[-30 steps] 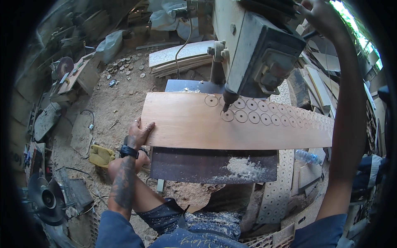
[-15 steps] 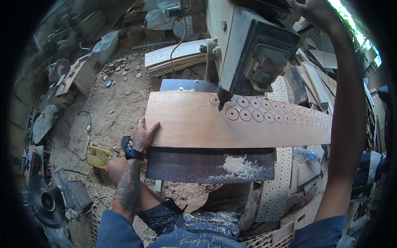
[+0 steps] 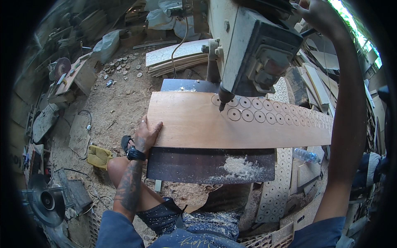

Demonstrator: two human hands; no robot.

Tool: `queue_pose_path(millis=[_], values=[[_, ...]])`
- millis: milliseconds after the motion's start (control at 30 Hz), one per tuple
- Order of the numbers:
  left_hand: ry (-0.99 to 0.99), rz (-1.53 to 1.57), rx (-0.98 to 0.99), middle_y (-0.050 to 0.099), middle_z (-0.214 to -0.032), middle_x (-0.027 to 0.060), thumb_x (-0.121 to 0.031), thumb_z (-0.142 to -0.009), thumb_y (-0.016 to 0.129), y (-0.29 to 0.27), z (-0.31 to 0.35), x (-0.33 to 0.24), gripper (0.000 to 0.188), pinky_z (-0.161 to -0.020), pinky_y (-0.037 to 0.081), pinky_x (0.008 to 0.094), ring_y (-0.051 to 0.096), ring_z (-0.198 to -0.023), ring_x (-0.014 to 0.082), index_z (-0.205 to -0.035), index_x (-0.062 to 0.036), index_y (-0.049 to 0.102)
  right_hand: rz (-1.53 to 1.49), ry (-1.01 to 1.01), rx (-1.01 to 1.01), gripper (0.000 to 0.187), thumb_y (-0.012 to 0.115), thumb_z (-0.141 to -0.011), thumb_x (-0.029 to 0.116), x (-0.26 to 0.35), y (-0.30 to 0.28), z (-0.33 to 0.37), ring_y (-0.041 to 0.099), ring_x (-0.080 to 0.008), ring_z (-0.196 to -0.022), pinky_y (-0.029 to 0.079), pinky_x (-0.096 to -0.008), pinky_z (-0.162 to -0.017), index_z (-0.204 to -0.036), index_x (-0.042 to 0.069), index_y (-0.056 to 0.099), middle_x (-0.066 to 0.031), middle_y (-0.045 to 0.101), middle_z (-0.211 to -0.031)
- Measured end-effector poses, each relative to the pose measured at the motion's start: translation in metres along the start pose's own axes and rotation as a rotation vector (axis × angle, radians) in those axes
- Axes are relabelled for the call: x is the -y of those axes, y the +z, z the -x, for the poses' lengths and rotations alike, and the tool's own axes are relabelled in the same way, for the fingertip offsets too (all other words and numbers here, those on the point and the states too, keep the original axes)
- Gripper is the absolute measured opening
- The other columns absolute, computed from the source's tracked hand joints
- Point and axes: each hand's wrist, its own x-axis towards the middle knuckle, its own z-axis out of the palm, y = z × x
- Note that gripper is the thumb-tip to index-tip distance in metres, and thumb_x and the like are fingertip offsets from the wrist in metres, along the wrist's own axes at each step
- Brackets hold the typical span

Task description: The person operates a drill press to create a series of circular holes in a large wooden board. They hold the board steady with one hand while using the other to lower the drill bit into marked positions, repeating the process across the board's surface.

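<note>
A long, light-brown wooden board (image 3: 186, 124) lies across the dark table (image 3: 198, 163) of a drill press (image 3: 252, 53). Rows of round cut rings with centre holes cover its right part. My left hand (image 3: 147, 134) grips the board's left end, thumb on top and fingers along the edge. At the top right, my raised right hand (image 3: 318, 16) has its fingers curled at the drill press handle beside the head; the frame edge partly cuts it off. The pointed drill bit (image 3: 222, 108) is just left of the rings; whether it touches the wood I cannot tell.
Sawdust lies on the table's front. Below it on the right stands a ring-cut panel (image 3: 275, 190), with a plastic bottle (image 3: 306, 155) nearby. Stacked boards (image 3: 178, 58) lie behind. At the left are a yellow pad (image 3: 99, 157) and a disc-shaped machine part (image 3: 47, 200).
The board and my left hand have shifted very slightly right, and the view has moved a little too. My right hand stays raised by the drill press head.
</note>
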Motion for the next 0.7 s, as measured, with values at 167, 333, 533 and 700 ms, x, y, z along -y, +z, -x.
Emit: queue_pose_path(millis=[167,333,533,700], values=[[0.008,0.085,0.000,0.068,-0.114,0.0243,-0.040,-0.087,0.073,0.000,0.001,0.000,0.064,-0.091,0.052,0.0408,0.068,-0.105,0.0339,-0.131,0.0026,0.054,0.017,0.009,0.002,0.024,0.064,-0.093,0.026,-0.022,0.006,-0.016,0.064,-0.0178,-0.068,0.051,-0.0362,-0.069,-0.085,0.006,0.074,-0.0095,0.070,-0.076],[-0.005,0.060,-0.019,0.068,-0.115,0.0241,-0.040,-0.086,0.074,0.002,-0.001,0.004,0.065,-0.093,0.052,0.0397,0.068,-0.106,0.0326,-0.131,0.0038,0.055,0.119,-0.317,-0.036,0.047,0.057,-0.098,0.049,-0.051,0.028,-0.022,0.063,-0.0243,-0.071,0.047,-0.0408,-0.066,-0.089,0.004,0.068,-0.0147,0.065,-0.085],[-0.002,0.049,-0.024,0.069,-0.113,0.0234,-0.040,-0.087,0.074,0.002,-0.002,0.007,0.064,-0.092,0.052,0.0387,0.069,-0.104,0.0311,-0.130,0.0046,0.055,0.156,-0.478,-0.175,0.044,0.059,-0.098,0.043,-0.071,0.047,0.074,0.062,-0.0293,-0.064,0.049,-0.0426,-0.064,-0.082,0.003,0.070,-0.0161,0.063,-0.072],[-0.013,0.173,-0.012,0.069,-0.114,0.0240,-0.040,-0.088,0.071,0.004,-0.003,0.013,0.061,-0.091,0.052,0.0391,0.068,-0.104,0.0325,-0.128,0.0040,0.057,0.074,-0.175,0.027,0.033,0.051,-0.102,0.034,-0.058,0.066,0.134,0.067,-0.0360,-0.072,0.051,-0.0497,-0.068,-0.089,0.005,0.063,-0.0171,0.065,-0.073]])
